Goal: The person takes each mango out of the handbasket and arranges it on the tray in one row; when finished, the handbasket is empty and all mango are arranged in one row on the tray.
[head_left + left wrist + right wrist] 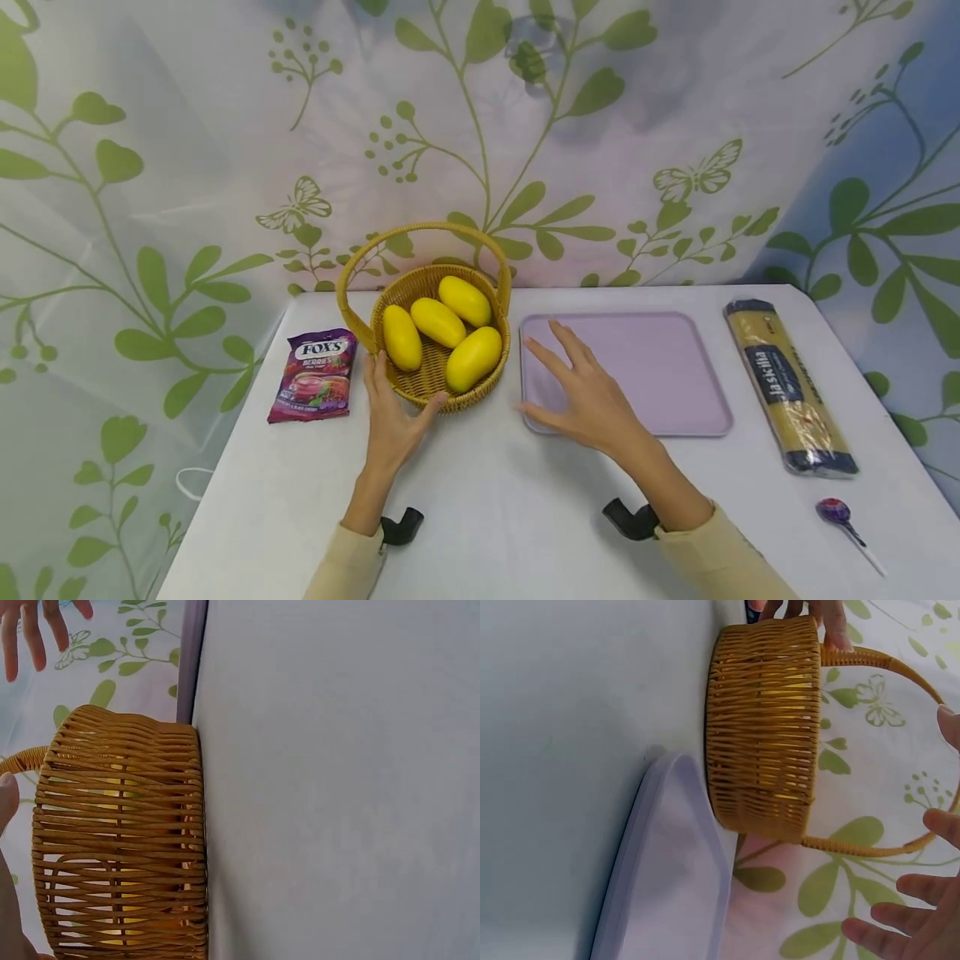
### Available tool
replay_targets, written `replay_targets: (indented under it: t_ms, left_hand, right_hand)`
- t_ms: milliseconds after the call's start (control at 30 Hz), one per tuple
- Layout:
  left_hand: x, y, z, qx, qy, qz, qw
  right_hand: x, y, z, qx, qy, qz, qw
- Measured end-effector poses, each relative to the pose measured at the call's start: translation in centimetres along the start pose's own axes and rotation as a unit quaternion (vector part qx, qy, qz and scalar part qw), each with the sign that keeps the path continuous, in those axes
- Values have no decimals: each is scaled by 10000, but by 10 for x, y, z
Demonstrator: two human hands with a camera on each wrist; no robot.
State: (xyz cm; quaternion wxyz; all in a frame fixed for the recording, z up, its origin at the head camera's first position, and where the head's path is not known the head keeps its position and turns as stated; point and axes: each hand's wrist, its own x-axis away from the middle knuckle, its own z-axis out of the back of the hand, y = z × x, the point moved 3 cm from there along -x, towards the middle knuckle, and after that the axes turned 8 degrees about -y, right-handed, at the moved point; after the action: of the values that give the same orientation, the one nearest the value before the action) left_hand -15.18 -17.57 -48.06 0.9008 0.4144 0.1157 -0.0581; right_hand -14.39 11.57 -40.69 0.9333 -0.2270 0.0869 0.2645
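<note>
Left hand cups near wall of wicker basket, thumb and fingers touching rim, none curled round it. Basket holds four yellow mangoes, stands mid-table just left of lilac tray. Right hand spread flat over tray's left edge, holding nothing.

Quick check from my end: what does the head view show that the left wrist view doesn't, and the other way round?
Only the head view shows the four yellow fruits from above, the candy bag, the pasta packet, the lollipop, and the left hand touching the basket's near wall.

Only the left wrist view shows the basket's woven side wall close up, with yellow showing through the gaps.

Both show the basket, the purple tray, the white table and the right hand, fingers spread.
</note>
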Motion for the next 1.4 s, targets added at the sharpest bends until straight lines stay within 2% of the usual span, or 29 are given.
replay_targets:
  t_ms: [133, 233, 400, 633, 800, 1100, 1400]
  left_hand:
    - [0, -6, -3, 207, 29, 90, 9997]
    - [-1, -11, -5, 409, 99, 124, 9990]
    - [0, -16, -9, 685, 344, -36, 9970]
    - [0, -23, -12, 814, 601, -333, 9943]
    - [-1, -24, -13, 800, 613, -326, 9944]
    - [2, -26, -15, 775, 635, -261, 9946]
    - [1, -27, -15, 702, 616, -227, 9954]
  right_hand:
    - [-19, -2, -10, -295, -208, 117, 9993]
    - [-36, -4, -18, -591, -368, 407, 9967]
    - [-71, -9, -30, -954, -704, 895, 9889]
    - [-117, -10, -52, -1045, -1457, 923, 9795]
    - [-143, -9, -65, -976, -1687, 951, 9762]
    - [-174, -7, -87, -889, -1970, 744, 9735]
    - [-187, -5, -104, -910, -2333, 856, 9643]
